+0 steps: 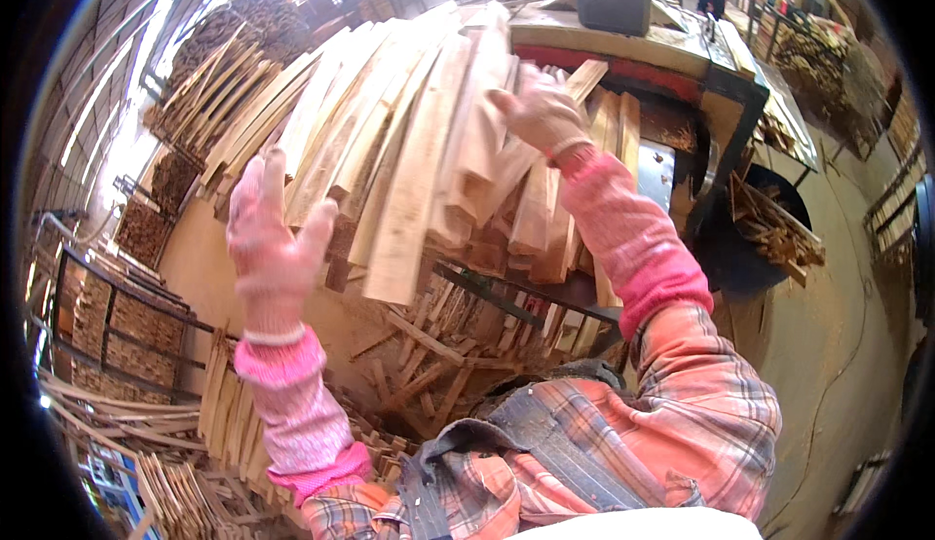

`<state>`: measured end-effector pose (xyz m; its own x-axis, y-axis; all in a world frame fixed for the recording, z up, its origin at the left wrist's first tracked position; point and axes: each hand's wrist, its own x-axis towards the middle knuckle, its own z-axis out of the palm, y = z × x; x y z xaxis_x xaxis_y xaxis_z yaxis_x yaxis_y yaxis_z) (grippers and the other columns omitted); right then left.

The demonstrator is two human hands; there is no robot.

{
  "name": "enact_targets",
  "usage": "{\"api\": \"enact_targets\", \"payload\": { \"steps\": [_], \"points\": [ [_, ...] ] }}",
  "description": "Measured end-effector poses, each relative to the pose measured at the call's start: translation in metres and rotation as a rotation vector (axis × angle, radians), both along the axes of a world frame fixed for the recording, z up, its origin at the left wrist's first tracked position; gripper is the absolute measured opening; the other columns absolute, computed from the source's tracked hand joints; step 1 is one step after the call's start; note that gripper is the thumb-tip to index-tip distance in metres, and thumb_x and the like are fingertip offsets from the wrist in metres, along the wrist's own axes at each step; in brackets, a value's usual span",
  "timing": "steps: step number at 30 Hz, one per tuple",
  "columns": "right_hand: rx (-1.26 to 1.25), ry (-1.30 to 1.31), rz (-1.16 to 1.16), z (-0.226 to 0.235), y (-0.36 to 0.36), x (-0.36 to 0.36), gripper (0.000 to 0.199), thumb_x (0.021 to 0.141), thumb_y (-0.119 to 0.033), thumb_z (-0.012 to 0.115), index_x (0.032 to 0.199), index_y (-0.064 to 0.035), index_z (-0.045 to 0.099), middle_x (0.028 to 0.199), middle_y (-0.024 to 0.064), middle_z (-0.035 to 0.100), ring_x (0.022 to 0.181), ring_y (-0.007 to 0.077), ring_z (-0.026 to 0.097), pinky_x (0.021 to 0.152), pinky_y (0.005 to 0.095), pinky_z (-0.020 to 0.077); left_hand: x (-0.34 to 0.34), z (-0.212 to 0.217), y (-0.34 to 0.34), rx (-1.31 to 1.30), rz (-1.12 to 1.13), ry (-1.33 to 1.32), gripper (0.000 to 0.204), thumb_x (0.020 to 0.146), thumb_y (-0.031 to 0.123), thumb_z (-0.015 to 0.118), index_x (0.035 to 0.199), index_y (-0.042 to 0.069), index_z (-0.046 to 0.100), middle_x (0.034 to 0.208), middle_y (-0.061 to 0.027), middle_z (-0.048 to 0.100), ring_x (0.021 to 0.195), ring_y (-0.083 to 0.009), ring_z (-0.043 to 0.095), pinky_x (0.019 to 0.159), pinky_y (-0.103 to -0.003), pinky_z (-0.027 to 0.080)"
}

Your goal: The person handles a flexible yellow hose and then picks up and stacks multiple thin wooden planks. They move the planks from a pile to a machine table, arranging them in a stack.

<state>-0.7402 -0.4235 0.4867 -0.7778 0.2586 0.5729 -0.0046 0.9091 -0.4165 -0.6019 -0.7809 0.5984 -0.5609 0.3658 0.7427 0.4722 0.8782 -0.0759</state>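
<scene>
The right hand point(541, 111) is resting flat on the stack of wooden slats point(409, 160), which is running away lengthwise, while the open, empty left hand point(276, 238) is hovering beside its near ends.

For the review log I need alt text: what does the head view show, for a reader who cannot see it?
A person's gloved left hand and right hand reach up to a tall stack of pale wooden slats, the right resting on its top and the left open beside its near ends. More slat piles and a dark machine table surround it.
</scene>
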Motion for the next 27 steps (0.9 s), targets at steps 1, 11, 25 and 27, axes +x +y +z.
{"api": "enact_targets", "payload": {
  "steps": [1,11,25,27],
  "points": [
    [0.017,0.084,-0.099,-0.019,0.016,-0.006,0.085,0.096,-0.070,0.045,0.134,0.0066,0.053,0.129,0.0293,0.062,0.121,0.0409,0.061,0.102,0.0484,0.0468,0.011,-0.013,0.001,0.041,-0.072,0.063,0.071,0.088,0.036,0.074,0.147,0.004,0.050,0.149,-0.0271,0.047,0.139,-0.0432,0.045,0.115,-0.050,0.037],
    [-0.117,-0.284,0.032,-0.006,-0.033,-0.055,0.060,0.102,-0.054,0.041,0.138,-0.0094,0.057,0.133,0.0236,0.062,0.124,0.0413,0.058,0.104,0.0492,0.0456,0.011,-0.115,0.045,0.139,-0.168,0.173,0.064,0.098,0.053,0.051,0.133,0.000,0.057,0.137,-0.0213,0.051,0.123,-0.0419,0.050,0.106,-0.055,0.036],
    [-0.270,0.080,0.470,0.052,-0.104,0.103,0.044,0.098,-0.017,0.051,0.139,0.0003,0.057,0.146,0.0165,0.054,0.132,0.0324,0.054,0.110,0.0423,0.0452,0.153,-0.316,-0.026,0.770,0.222,-0.629,0.046,0.082,0.034,0.067,0.116,0.004,0.063,0.122,-0.0191,0.063,0.119,-0.0379,0.058,0.099,-0.049,0.047],
    [-0.275,-0.015,0.629,0.063,-0.174,0.143,0.044,0.099,-0.015,0.050,0.138,0.0030,0.057,0.146,0.0187,0.054,0.130,0.0334,0.056,0.110,0.0428,0.0454,0.187,-0.365,-0.046,0.969,0.441,-0.841,0.045,0.083,0.035,0.065,0.117,0.005,0.066,0.118,-0.0204,0.065,0.118,-0.0386,0.059,0.099,-0.049,0.048]
  ]
}}
